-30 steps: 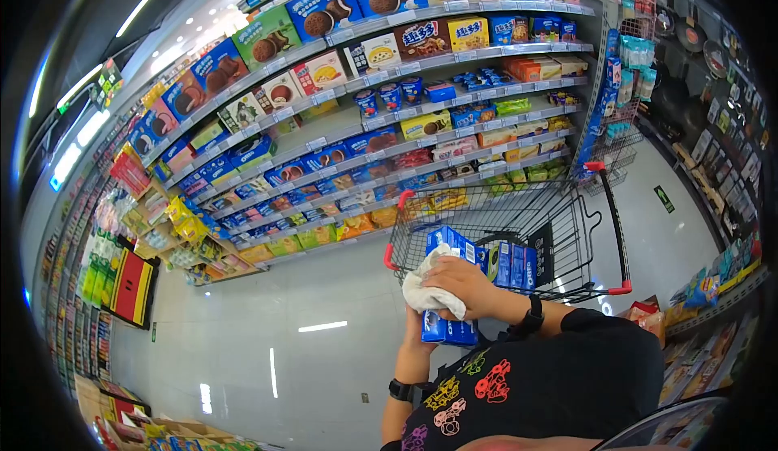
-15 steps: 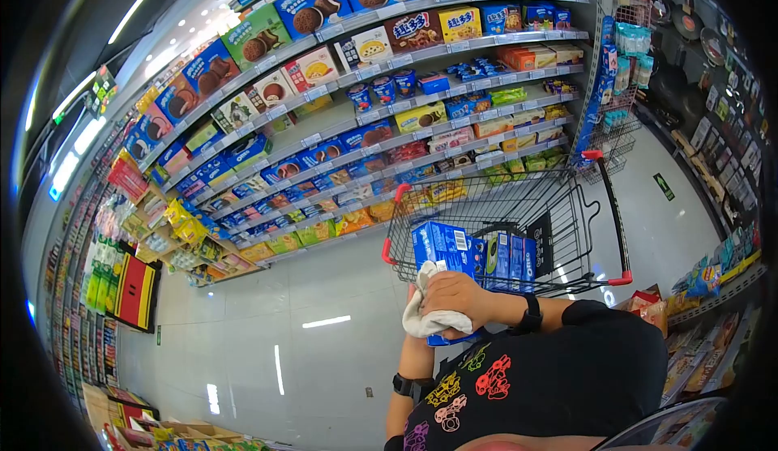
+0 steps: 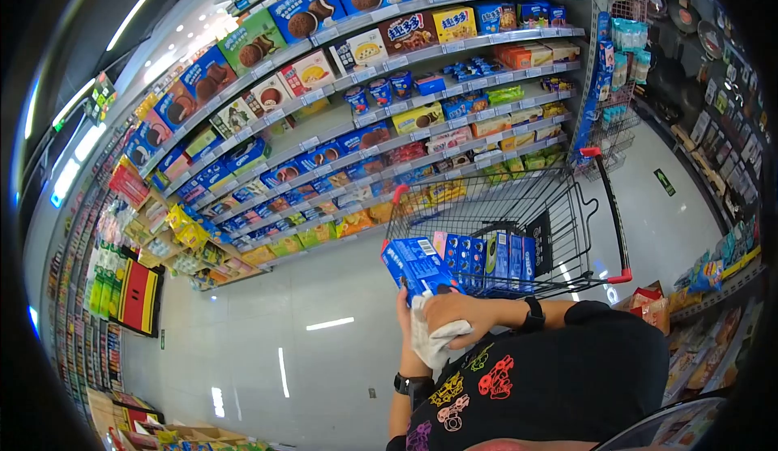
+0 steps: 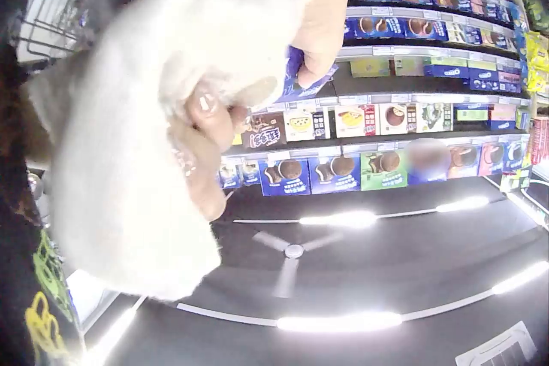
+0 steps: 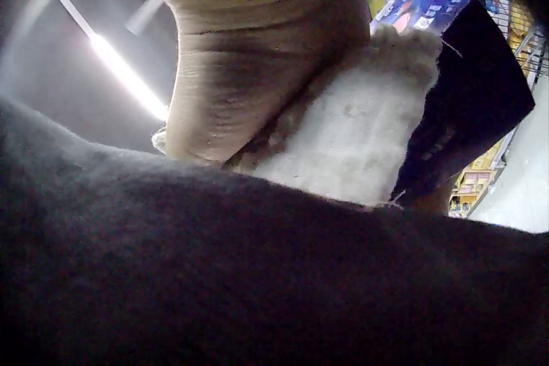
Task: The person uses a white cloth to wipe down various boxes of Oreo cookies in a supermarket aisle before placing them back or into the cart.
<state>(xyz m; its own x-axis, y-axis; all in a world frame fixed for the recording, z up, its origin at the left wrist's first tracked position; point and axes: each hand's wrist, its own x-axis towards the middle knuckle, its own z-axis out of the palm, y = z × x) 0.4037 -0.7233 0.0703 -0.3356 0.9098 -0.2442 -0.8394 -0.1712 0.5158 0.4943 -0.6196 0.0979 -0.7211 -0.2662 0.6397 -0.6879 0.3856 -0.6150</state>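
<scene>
A blue cookie box (image 3: 417,263) is held tilted in front of the body, close to the near left corner of the shopping cart. My left hand (image 3: 404,317) grips the box along its left side, its thumb (image 4: 317,67) lying against the blue cardboard in the left wrist view. In my right hand (image 3: 452,312) a white cloth (image 3: 433,344) is bunched against the box's near end. Curled right fingertips (image 4: 210,113) show through the folds of the cloth. From the right wrist, the cloth (image 5: 347,130) lies against the dark side of the box.
Several blue cookie boxes (image 3: 509,258) stand inside the wire cart (image 3: 587,232), just beyond the hands. Shelves of boxed cookies (image 3: 356,74) run along the far side. Hanging pans (image 3: 685,17) line the right side, and pale tiled floor (image 3: 316,370) spreads to the left.
The box has moved left and nearer the cart's corner, tilting as it went, which uncovers more boxes in the cart. The cloth and right hand have slid down to the box's near end.
</scene>
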